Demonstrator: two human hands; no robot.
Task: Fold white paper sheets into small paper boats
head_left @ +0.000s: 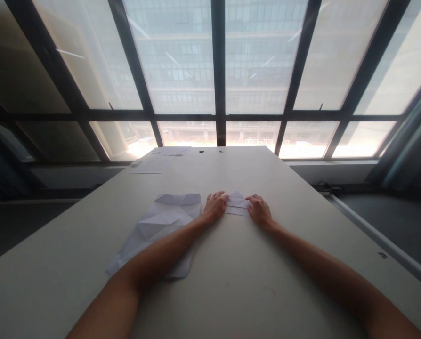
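1. Well, nearest on my feed, a creased sheet (171,220) lies on the pale counter (238,273), partly hidden behind the left forearm (171,244).
2. Beyond it, I have the left hand (215,207) at the left edge of a small folded paper (237,203), fingers curled.
3. My right hand (260,210) meets its right edge; at either side, I cannot tell whether the grip pinches or just presses.
4. That folded paper rests on the counter between both hands.
5. Farther off, flat sheets (150,165) lie at the far left corner.
6. Behind everything I see dark-framed windows (255,66).
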